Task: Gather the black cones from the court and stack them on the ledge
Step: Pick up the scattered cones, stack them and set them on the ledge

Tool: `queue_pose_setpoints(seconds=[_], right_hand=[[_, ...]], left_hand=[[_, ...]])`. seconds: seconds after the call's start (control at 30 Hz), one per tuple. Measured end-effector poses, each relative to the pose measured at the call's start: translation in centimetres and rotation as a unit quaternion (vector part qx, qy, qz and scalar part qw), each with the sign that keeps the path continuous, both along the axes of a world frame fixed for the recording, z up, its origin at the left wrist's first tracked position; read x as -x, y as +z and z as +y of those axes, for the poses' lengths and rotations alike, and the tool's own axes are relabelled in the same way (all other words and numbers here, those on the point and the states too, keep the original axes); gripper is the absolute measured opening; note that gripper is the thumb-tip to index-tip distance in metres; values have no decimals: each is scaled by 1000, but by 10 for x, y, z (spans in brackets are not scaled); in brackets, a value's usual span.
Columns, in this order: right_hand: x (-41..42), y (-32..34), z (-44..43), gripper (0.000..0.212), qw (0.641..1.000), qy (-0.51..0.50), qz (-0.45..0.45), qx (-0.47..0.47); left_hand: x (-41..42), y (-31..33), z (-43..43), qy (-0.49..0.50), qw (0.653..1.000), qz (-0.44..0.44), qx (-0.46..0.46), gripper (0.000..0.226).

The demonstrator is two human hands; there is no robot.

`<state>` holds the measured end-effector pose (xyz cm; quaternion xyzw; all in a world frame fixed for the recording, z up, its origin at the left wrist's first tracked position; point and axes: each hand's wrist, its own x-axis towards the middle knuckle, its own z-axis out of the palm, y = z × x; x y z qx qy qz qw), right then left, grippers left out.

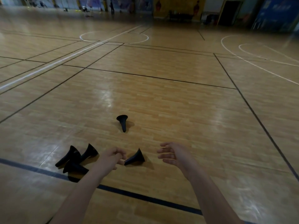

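Several black cones lie tipped over on the wooden court floor. One cone (122,122) lies alone farther out, its tip pointing toward me. Another cone (135,157) lies on its side between my hands. My left hand (113,156) hovers beside that cone's narrow tip with its fingers loosely curled, holding nothing. My right hand (174,153) is spread with relaxed fingers to the right of the same cone, a little apart from it. Three more cones (76,160) lie in a cluster at the lower left, beside my left forearm. No ledge is in view.
A dark blue court line (145,198) crosses the floor under my forearms. Thin black and white lines mark the rest of the wooden court (161,97). Far back along the wall stand banners, a dark doorway (229,12) and blurred people and gear.
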<state>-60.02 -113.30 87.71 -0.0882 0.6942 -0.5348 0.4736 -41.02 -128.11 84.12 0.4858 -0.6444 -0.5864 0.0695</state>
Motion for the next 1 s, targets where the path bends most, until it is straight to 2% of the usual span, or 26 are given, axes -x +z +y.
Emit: queue_pose_setpoints(seconds=[0.23, 0.43, 0.67, 1.0], right_hand=[[95, -9, -66, 27, 1000, 9, 5, 15], [167, 0, -130, 26, 998, 61, 9, -9], [202, -17, -219, 26, 991, 117, 18, -59], [228, -73, -390, 28, 980, 153, 35, -120]], left_hand=[[90, -8, -63, 22, 999, -25, 0, 21], [159, 0, -109, 27, 999, -28, 9, 20], [182, -30, -177, 75, 996, -48, -25, 18], [201, -78, -337, 107, 987, -85, -88, 20]])
